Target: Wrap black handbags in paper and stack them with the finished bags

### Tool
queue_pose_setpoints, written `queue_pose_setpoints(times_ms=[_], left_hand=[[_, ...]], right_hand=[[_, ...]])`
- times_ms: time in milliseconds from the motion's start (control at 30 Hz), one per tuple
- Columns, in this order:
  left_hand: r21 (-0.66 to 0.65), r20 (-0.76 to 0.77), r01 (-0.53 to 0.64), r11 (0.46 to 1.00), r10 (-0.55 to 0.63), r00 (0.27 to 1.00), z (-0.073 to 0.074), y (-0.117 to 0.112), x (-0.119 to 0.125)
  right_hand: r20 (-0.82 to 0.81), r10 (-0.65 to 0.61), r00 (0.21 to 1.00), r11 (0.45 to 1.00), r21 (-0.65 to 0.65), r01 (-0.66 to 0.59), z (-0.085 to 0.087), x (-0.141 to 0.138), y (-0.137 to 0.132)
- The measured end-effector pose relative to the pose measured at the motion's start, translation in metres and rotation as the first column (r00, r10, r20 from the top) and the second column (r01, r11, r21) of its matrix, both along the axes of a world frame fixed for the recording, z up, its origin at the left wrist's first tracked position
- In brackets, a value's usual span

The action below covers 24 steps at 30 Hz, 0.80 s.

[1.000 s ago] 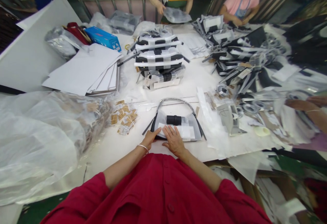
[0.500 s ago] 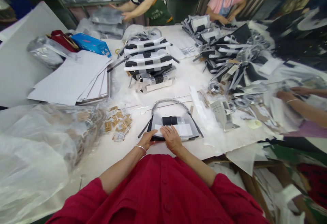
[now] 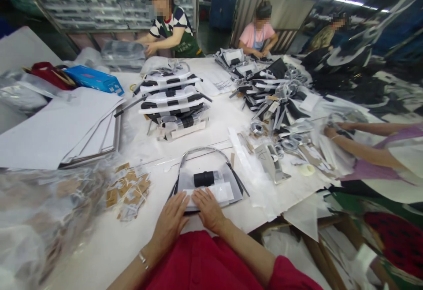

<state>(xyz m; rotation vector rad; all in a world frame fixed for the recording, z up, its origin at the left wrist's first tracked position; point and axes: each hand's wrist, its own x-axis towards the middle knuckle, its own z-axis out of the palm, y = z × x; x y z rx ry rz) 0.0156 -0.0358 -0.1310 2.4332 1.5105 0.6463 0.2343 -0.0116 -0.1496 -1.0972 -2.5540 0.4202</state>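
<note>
A small bag wrapped in clear plastic (image 3: 211,182), grey and black with a curved handle and a black clasp, lies flat on the white table (image 3: 231,113) right in front of me. My left hand (image 3: 170,219) rests flat on its near left corner, fingers stretched out. My right hand (image 3: 207,208) lies flat on its near edge beside the left, fingers spread over a white sheet inside the wrap. Neither hand grips anything.
A stack of wrapped striped bags (image 3: 173,100) stands behind. Brown paper tags (image 3: 127,188) and crumpled plastic (image 3: 42,219) lie left, white card sheets (image 3: 56,127) farther left, a blue box (image 3: 94,79) beyond. Loose bags and tape rolls (image 3: 274,100) crowd the right, where another person's arm (image 3: 360,153) reaches in. Two people work at the far side.
The camera has tilted up and turned left, so the bag sits lower in view. My left hand has flattened onto the bag's corner; both hands stay on its near edge.
</note>
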Motion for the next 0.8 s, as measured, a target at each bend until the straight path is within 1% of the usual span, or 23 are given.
queue_pose_setpoints(times_ms=[33, 67, 100, 200, 267, 333, 433, 533, 633, 700, 800], left_hand=[[0.031, -0.083, 0.097, 0.995, -0.094, 0.992, -0.005, 0.003, 0.002], [0.050, -0.143, 0.152, 0.987, -0.143, 0.979, -0.012, 0.007, 0.005], [0.066, -0.181, 0.170, 0.983, -0.156, 0.971, -0.018, 0.011, 0.007], [0.109, -0.204, 0.140, 0.984, -0.116, 0.972, -0.035, 0.021, 0.009], [0.122, -0.197, 0.133, 0.984, -0.107, 0.975, -0.040, 0.024, 0.007], [0.145, -0.186, 0.123, 0.982, -0.095, 0.978, -0.041, 0.023, 0.007], [0.195, -0.177, 0.109, 0.975, -0.075, 0.981, -0.040, 0.018, 0.012], [0.251, -0.157, 0.098, 0.963, -0.059, 0.986, -0.042, 0.013, 0.017], [0.289, -0.140, 0.113, 0.951, -0.075, 0.987, -0.044, 0.014, 0.019], [0.296, -0.133, 0.132, 0.946, -0.096, 0.986, -0.043, 0.017, 0.019], [0.281, -0.116, 0.146, 0.949, -0.118, 0.986, -0.037, 0.021, 0.020]], right_hand=[[-0.012, -0.003, 1.000, 1.000, 0.014, 0.003, -0.002, -0.001, 0.000], [-0.024, -0.010, 1.000, 0.999, 0.034, 0.011, -0.006, -0.002, 0.000], [-0.036, -0.020, 0.999, 0.998, 0.057, 0.022, -0.009, -0.003, 0.000], [-0.078, -0.050, 0.996, 0.992, 0.115, 0.059, -0.020, -0.007, 0.000], [-0.103, -0.045, 0.994, 0.989, 0.136, 0.059, -0.024, -0.007, 0.002], [-0.122, -0.040, 0.992, 0.988, 0.144, 0.057, -0.023, -0.005, 0.006], [-0.113, -0.026, 0.993, 0.993, 0.112, 0.039, -0.014, 0.001, 0.012], [-0.065, 0.024, 0.998, 0.999, 0.038, -0.022, -0.003, 0.009, 0.018], [-0.030, 0.110, 0.993, 0.994, -0.016, -0.111, 0.005, 0.019, 0.025], [-0.016, 0.153, 0.988, 0.988, -0.009, -0.154, 0.006, 0.024, 0.029], [0.021, 0.163, 0.986, 0.986, 0.044, -0.163, 0.001, 0.027, 0.031]])
